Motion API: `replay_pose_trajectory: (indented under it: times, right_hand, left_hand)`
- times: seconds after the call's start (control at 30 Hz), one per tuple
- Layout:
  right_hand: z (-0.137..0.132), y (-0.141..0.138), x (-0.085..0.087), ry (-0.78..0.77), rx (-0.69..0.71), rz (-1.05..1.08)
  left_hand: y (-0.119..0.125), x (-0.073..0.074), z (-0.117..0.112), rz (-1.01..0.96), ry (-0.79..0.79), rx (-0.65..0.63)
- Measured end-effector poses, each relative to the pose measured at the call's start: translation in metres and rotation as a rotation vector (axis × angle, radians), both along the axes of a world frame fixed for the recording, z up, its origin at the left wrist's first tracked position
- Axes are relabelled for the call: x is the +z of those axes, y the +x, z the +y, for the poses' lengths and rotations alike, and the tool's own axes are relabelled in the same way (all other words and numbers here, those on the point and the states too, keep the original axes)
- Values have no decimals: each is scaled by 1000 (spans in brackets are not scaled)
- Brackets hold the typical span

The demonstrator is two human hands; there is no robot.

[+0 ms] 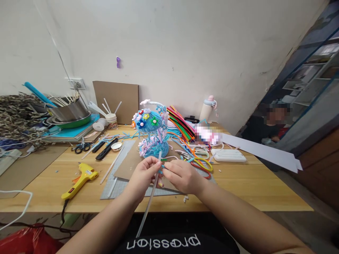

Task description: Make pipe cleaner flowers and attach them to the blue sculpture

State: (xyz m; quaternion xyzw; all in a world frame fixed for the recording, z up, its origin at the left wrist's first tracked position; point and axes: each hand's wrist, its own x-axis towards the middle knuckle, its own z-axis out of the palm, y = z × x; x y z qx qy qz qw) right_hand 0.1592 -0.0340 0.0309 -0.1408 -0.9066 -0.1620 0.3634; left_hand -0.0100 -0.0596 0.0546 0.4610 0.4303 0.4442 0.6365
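Wooden surface [238, 187] against a pale wall [182, 46]; yellow glue gun [83, 179] at left, blue flowered craft [149, 124] mid-surface, person [255, 128] beyond the right end. Hands together near the front edge, just short of the craft. Left hand [145, 173] nearly closed, pinching a clear stick [150, 198], tilted; right hand [182, 174] curled, fingertips gripping a small blue piece [161, 169] beside the stick.
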Motion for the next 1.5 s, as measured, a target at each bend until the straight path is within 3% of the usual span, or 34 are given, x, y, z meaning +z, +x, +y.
replay_pose_trajectory:
  times: [0.13,0.47,0.53,0.7,0.9,1.0,1.13,1.2,1.27,1.3,1.37,1.5]
  right_hand:
    - [-1,-5,1,-48,-28,87]
    - [0,-10,-1,-43,-23,51]
    - [-2,-14,-3,-149,-8,123]
    - [-6,-22,-2,-593,37,432]
    - [-5,-20,1,-681,88,357]
    - [-5,-21,4,-985,140,497]
    - [-3,-21,9,-1713,345,835]
    - [-1,-20,9,-2073,469,905]
    - [-1,-19,7,-2259,538,900]
    - [-2,-19,5,-2240,545,906]
    - [-5,-20,1,-2003,510,908]
    - [-13,-18,-2,-1215,233,644]
  left_hand:
    - [2,0,1,10,9,19]
    - [4,-5,3,-7,55,75]
    - [5,-6,4,3,112,106]
    - [4,-3,6,47,219,115]
    - [-1,-1,8,85,192,31]
    - [-4,-2,8,84,213,-34]
    - [-8,-3,4,176,363,-89]
    - [-10,-3,2,281,463,-120]
    - [-12,-3,1,351,515,-146]
    - [-13,-4,1,353,511,-147]
    - [-14,-5,2,288,449,-134]
    - [-14,-4,7,134,343,-125]
